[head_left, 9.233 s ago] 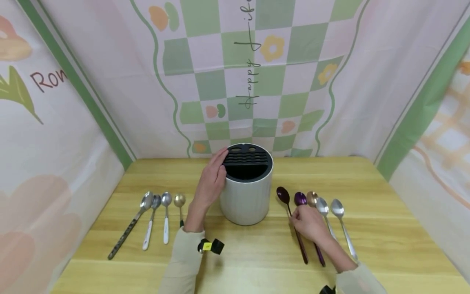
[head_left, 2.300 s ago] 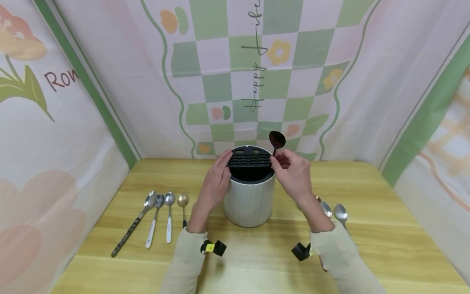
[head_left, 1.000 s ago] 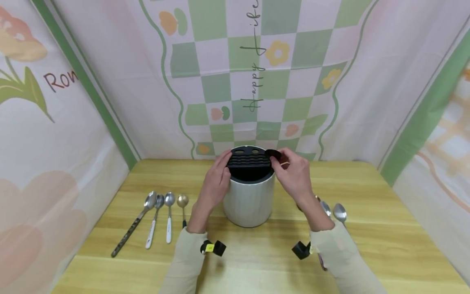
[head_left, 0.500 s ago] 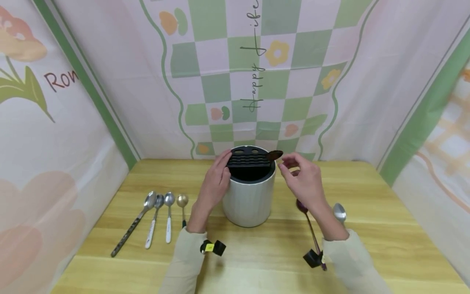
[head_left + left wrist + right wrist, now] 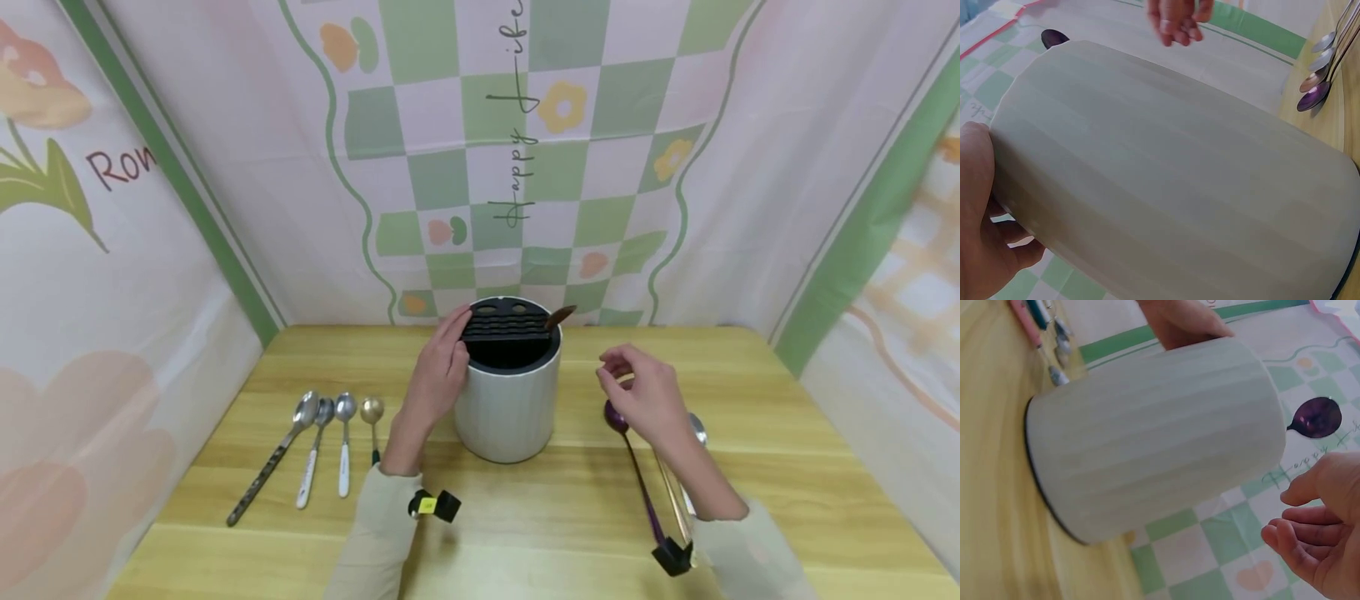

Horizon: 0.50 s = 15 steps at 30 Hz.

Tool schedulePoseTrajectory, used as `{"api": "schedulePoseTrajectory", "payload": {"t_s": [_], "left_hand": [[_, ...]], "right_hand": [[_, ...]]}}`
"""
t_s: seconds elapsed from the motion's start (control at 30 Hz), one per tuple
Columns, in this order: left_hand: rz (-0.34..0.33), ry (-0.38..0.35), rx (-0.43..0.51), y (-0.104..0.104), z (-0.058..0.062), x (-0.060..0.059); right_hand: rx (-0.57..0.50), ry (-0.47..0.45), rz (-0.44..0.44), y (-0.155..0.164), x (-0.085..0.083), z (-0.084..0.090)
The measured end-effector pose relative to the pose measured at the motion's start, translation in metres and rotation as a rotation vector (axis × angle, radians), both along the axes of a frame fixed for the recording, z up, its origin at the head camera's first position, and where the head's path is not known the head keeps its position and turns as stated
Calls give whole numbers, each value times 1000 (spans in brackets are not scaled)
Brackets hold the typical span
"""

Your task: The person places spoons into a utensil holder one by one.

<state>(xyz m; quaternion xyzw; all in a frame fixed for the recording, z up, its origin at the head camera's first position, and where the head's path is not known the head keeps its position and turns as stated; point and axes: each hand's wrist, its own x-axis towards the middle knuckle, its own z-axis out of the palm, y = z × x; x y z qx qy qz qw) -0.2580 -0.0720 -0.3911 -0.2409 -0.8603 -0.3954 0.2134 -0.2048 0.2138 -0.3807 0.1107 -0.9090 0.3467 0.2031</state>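
A white ribbed cutlery holder (image 5: 506,408) with a black slotted insert stands mid-table. My left hand (image 5: 450,354) grips its left side, fingers up on the rim; the left wrist view shows the palm against the holder's wall (image 5: 1166,187). A dark purple spoon (image 5: 561,317) stands in the holder at its right rim, bowl up, also visible as the spoon's bowl (image 5: 1316,417). My right hand (image 5: 624,373) hovers right of the holder, fingers loosely curled and empty, above a purple spoon (image 5: 619,419) lying on the table.
Several spoons (image 5: 330,433) lie in a row on the left of the wooden table (image 5: 525,533). On the right, a silver spoon (image 5: 698,430) and others lie partly hidden under my right hand. Patterned cloth walls (image 5: 525,167) close in three sides.
My right hand lowered the dark purple spoon into the holder, let go, and drew back down and right over the spoons on the table. The left hand stayed on the holder.
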Motion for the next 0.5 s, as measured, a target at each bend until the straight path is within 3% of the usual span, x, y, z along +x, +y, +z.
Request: {"api": "schedulePoseTrajectory", "payload": {"t_s": [0.2, 0.5], "left_hand": [[-1, -2, 5, 0, -3, -1], [-1, 0, 8, 0, -1, -1]], "right_hand": [[54, -115, 2, 17, 2, -13], [164, -201, 9, 35, 7, -31]]}}
